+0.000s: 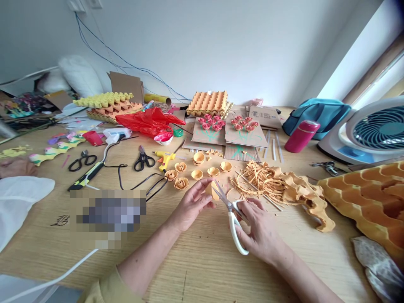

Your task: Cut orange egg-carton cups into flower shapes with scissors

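Between the thumb and fingers of my left hand (194, 204) is a small orange egg carton piece (213, 191). My right hand (257, 227) grips white-handled scissors (234, 225), whose blades are parted at the right edge of that piece. Just beyond my hands stand several cut egg carton cups (213, 171), and to their left lie a few rolled carton flowers (181, 183). A heap of thin carton strips and torn scraps (265, 181) spreads to the right of the cups.
A yellow glue gun (164, 160) and black scissors (144, 160) lie left of the flowers. Cardboard with red flowers (210, 136) is behind. At right are a pink bottle (302, 136), a fan (375, 126) and an egg tray (366, 198). Another person's sleeve (22, 206) is at left.
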Demonstrator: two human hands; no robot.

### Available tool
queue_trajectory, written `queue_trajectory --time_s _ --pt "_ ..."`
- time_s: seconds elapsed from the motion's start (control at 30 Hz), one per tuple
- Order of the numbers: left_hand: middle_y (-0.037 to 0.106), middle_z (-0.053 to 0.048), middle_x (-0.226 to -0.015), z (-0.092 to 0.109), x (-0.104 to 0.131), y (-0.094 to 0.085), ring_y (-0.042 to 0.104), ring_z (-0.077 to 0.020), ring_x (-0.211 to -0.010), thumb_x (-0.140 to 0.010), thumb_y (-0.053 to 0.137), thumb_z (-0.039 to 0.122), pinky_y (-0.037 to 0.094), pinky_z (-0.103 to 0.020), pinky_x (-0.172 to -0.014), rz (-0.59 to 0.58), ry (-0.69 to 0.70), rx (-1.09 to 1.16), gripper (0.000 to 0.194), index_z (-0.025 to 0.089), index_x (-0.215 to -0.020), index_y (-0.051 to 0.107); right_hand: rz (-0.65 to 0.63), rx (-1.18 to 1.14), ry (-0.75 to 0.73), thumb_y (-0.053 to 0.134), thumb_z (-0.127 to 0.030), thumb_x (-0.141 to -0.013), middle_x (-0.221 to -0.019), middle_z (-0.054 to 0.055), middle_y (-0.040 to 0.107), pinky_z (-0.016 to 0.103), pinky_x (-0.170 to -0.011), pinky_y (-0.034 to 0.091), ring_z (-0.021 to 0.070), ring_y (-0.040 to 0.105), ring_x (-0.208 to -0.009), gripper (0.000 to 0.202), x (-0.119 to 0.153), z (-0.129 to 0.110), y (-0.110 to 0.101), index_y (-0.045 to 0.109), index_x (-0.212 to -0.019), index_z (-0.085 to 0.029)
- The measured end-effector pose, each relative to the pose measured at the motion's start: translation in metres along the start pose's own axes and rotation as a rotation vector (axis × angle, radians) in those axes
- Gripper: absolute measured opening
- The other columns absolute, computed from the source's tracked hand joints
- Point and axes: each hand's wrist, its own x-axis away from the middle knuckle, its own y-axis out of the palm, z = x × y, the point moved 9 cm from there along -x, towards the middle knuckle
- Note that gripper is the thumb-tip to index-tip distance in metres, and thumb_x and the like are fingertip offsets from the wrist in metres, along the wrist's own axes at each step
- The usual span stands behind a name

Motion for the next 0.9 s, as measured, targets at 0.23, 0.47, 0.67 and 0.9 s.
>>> queue_trajectory --time_s 0.23,0.47,0.67,0.9 --pt "0.064 -0.005 -0.119 0.004 0.000 0.000 0.064 -0.0198 -0.103 -0.075 0.081 0.025 0.052 -0.029 -0.086 0.064 0.065 -0.135 0.044 0.023 -0.114 0.060 -0.041 0.038 0.012 0.059 -0.029 -0.089 -0.081 0.001 0.057 0.048 -0.098 0.038 0.0209 0.057 -0.077 0.014 0.001 -0.001 0.007 0.046 -0.089 -0.023" --pt "0.065 -0.003 -0.110 0.013 0.002 0.003 0.063 -0.0154 -0.097 -0.074 0.082 0.024 0.050 -0.029 -0.090 0.103 0.166 -0.267 0.041 0.022 -0.106 0.059 -0.016 0.036 -0.013 0.057 -0.033 -0.090 -0.079 0.001 0.057 0.047 -0.094 0.039 0.0203 0.054 -0.073 0.015 0.001 -0.003 0.005 0.046 -0.087 -0.023" --pt "0.067 -0.004 -0.111 0.011 0.002 0.004 0.065 -0.0182 -0.101 -0.075 0.081 0.022 0.050 -0.033 -0.094 0.064 0.169 -0.252 0.039 0.022 -0.107 0.058 -0.030 0.013 -0.047 0.056 -0.031 -0.090 -0.073 -0.003 0.052 0.046 -0.095 0.038 0.0165 0.052 -0.065 0.018 0.001 -0.004 0.008 0.042 -0.083 -0.023" --pt "0.068 -0.004 -0.111 0.011 0.002 0.004 0.066 -0.0174 -0.098 -0.075 0.082 0.022 0.051 -0.032 -0.092 0.049 0.167 -0.213 0.040 0.022 -0.108 0.059 -0.052 -0.039 -0.051 0.056 -0.031 -0.093 -0.071 -0.004 0.049 0.040 -0.086 0.040 0.0166 0.048 -0.066 0.025 0.004 -0.005 0.010 0.036 -0.080 -0.024"
